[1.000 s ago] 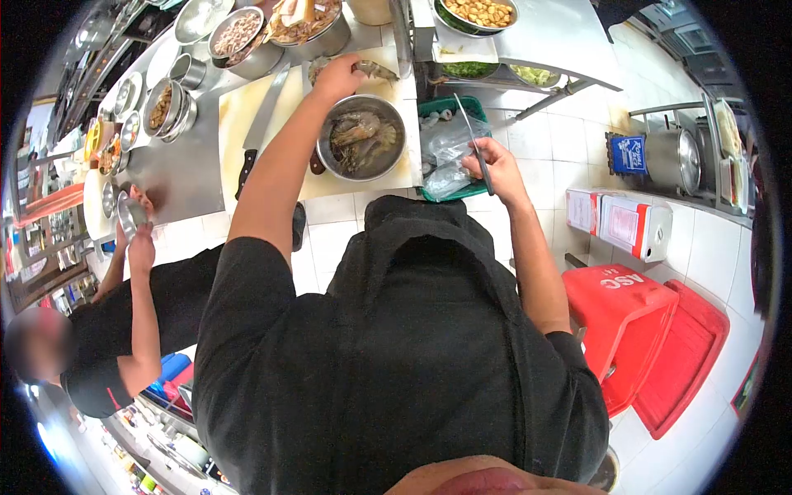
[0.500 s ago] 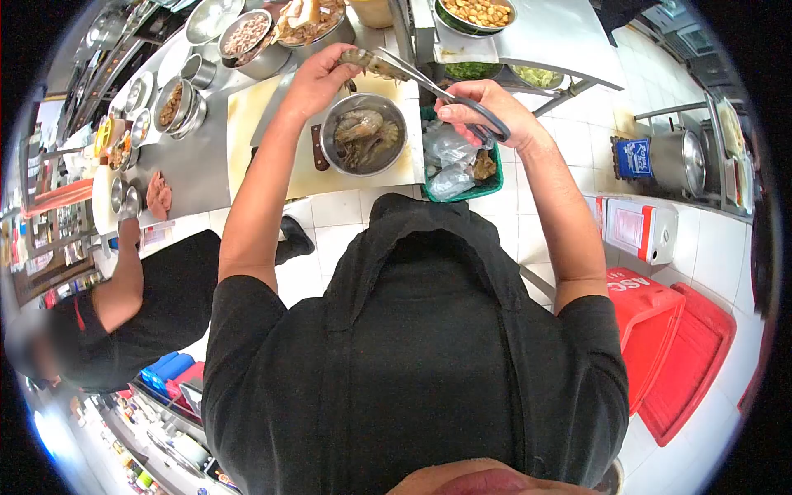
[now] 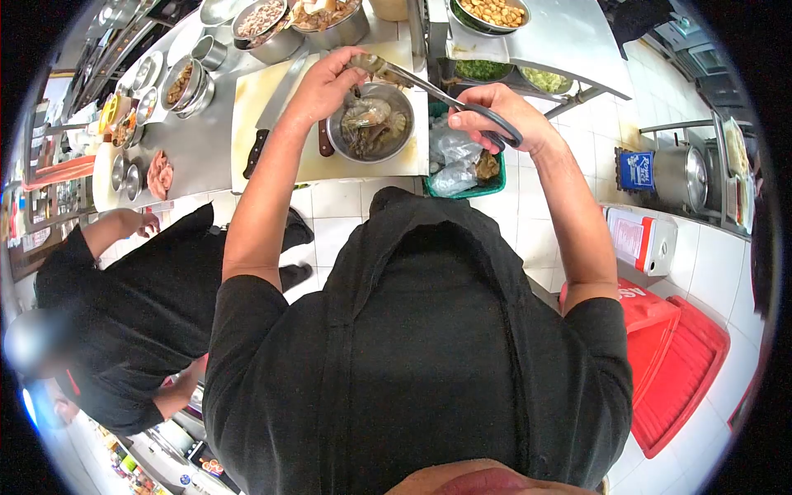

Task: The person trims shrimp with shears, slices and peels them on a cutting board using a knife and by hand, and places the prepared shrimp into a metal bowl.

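My left hand (image 3: 332,81) pinches a raw shrimp (image 3: 381,68) above the far rim of a metal bowl. In my right hand (image 3: 505,115) is a pair of scissors (image 3: 450,99), fingers wrapped round the dark handles. The blades reach left and meet the shrimp; whether they are closed on it I cannot tell. More raw shrimp (image 3: 369,124) lie in the metal bowl (image 3: 408,136), which stands on a pale cutting board (image 3: 330,170). Two knives with dark handles lie by the bowl, one handle (image 3: 256,154) at the board's left edge and a brown handle (image 3: 324,139) against the bowl.
A green basket (image 3: 495,186) with plastic bags stands right of the board. Pots (image 3: 342,33) and bowls (image 3: 183,87) of food fill the far left counter, with a pinkish piece (image 3: 159,173) nearer. A co-worker (image 3: 140,297) stands at left. Red bins (image 3: 668,346) are at right.
The scissor blades have come together at the shrimp, where they were spread before. The co-worker at left has turned, drawing a hand back from the counter. My view has shifted slightly.
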Demonstrator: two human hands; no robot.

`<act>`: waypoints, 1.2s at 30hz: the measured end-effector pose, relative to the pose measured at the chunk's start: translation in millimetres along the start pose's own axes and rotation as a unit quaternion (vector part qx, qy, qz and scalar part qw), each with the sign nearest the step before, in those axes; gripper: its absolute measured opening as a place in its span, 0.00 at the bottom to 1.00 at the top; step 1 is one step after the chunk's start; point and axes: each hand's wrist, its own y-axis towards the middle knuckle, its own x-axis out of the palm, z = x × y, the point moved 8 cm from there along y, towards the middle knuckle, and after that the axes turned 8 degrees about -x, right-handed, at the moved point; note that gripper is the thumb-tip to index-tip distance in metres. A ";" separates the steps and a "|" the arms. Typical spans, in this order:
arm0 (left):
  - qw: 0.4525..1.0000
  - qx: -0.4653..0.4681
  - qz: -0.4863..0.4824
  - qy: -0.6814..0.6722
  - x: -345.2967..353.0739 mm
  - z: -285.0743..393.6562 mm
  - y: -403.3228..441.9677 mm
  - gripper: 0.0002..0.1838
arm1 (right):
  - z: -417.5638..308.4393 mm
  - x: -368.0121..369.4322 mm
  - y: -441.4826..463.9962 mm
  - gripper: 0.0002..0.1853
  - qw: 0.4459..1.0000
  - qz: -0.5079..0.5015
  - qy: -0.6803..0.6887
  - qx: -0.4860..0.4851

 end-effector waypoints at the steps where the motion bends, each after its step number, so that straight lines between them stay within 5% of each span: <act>1: 1.000 -0.003 0.001 0.009 0.9 3.8 -2.9 0.15 | 1.0 -0.2 -1.7 0.18 1.000 0.003 -0.006 0.000; 14: 0.999 0.006 -0.043 0.022 10.8 16.0 -10.6 0.16 | 3.0 -2.2 -4.5 0.16 0.999 -0.018 -0.028 0.003; 29: 0.993 -0.084 -0.076 0.042 -1.6 7.9 -22.1 0.16 | 13.8 12.6 32.7 0.12 0.993 -0.094 -0.040 -0.051; 36: 0.991 -0.008 -0.074 0.108 -9.5 20.1 -30.1 0.18 | 0.2 18.4 41.8 0.12 0.989 -0.119 -0.072 -0.057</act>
